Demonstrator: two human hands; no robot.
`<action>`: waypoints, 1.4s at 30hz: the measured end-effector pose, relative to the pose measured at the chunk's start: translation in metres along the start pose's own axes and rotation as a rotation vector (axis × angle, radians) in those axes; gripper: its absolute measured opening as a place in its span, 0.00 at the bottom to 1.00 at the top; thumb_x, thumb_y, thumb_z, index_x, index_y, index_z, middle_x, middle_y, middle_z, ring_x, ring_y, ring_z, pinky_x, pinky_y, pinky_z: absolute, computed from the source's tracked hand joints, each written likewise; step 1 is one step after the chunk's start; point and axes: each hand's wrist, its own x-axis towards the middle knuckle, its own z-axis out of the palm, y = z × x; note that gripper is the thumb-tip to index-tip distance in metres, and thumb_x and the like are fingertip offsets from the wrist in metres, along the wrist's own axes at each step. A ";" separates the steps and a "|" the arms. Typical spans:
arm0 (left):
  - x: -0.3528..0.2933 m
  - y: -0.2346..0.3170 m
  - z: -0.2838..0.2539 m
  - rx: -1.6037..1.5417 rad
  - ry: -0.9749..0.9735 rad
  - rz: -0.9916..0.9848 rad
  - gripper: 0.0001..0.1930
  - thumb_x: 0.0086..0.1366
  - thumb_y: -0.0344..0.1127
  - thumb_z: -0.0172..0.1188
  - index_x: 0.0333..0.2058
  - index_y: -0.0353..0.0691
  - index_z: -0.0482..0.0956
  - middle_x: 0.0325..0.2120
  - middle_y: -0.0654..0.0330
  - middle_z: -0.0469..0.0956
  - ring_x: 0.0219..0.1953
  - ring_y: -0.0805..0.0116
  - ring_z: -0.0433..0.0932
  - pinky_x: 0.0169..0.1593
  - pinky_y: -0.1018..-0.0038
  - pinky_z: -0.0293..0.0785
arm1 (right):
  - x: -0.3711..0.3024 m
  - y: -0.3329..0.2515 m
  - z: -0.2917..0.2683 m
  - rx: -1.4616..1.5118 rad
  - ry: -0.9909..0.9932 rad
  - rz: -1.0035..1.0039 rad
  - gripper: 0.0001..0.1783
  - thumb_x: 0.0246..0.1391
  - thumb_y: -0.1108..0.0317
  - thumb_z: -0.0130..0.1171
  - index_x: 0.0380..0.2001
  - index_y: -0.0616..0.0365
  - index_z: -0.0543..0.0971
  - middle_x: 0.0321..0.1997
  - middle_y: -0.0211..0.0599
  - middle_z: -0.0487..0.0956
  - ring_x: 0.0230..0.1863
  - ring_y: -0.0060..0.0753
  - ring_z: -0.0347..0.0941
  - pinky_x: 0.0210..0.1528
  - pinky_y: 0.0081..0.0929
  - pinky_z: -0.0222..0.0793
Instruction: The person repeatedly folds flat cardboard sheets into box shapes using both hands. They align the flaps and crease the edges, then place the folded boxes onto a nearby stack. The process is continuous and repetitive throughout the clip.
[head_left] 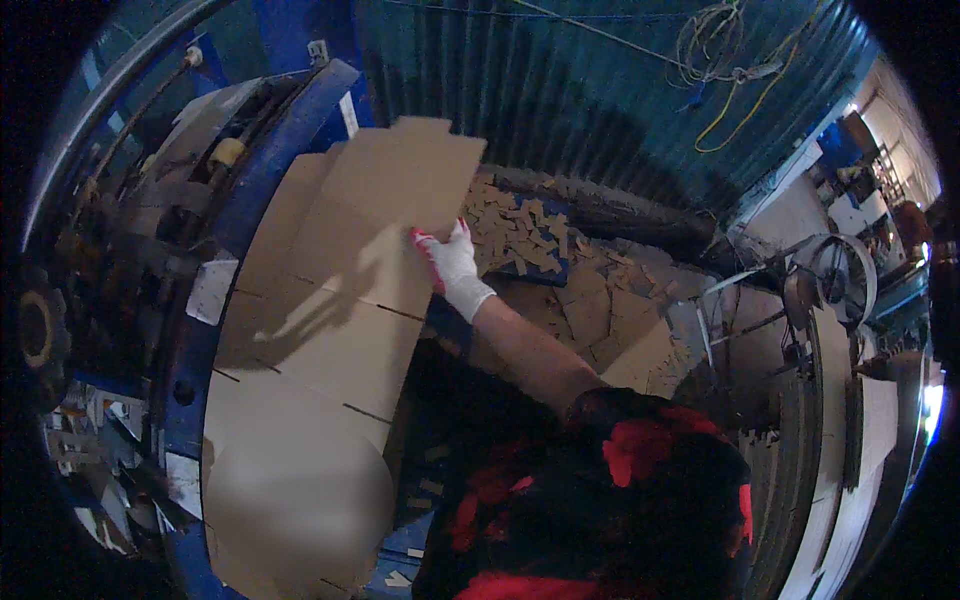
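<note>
My right hand, in a white glove with red on the fingers, is at the right edge of a long brown cardboard sheet. One red-tipped finger lies over the sheet's face and the grip closes on its edge. The sheet has dark slots cut into it and a tab at its far end. Part of another cardboard layer shows along its left side. A shadow of an arm and hand falls across the cardboard. The near end is blurred. My left hand does not show.
A blue-framed machine with dark rollers and gears runs along the left. Cardboard scraps are heaped beyond my hand. Behind stands a corrugated teal wall with hanging cables. Stacked boards and a wheeled metal frame are at the right.
</note>
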 end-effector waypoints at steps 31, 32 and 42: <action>-0.098 0.124 0.013 0.017 -0.416 0.564 0.35 0.51 0.36 0.60 0.61 0.54 0.63 0.64 0.67 0.59 0.64 0.46 0.54 0.61 0.39 0.51 | -0.130 -0.053 0.051 -1.303 -1.712 -1.235 0.30 0.42 0.75 0.57 0.54 0.51 0.72 0.62 0.40 0.66 0.65 0.48 0.57 0.64 0.53 0.48; -0.093 0.133 -0.002 0.071 -0.499 0.554 0.35 0.51 0.39 0.62 0.60 0.52 0.63 0.63 0.66 0.60 0.64 0.45 0.54 0.62 0.44 0.52 | -0.122 -0.059 0.052 -1.208 -1.788 -1.155 0.30 0.42 0.73 0.58 0.54 0.50 0.72 0.61 0.40 0.67 0.64 0.49 0.58 0.63 0.53 0.50; -0.043 0.091 0.044 0.018 -0.119 0.067 0.34 0.57 0.48 0.60 0.59 0.39 0.64 0.58 0.48 0.64 0.58 0.46 0.61 0.62 0.56 0.54 | -0.044 0.033 0.103 -1.269 -0.802 -1.136 0.26 0.53 0.62 0.57 0.54 0.59 0.69 0.59 0.45 0.69 0.61 0.48 0.62 0.64 0.48 0.51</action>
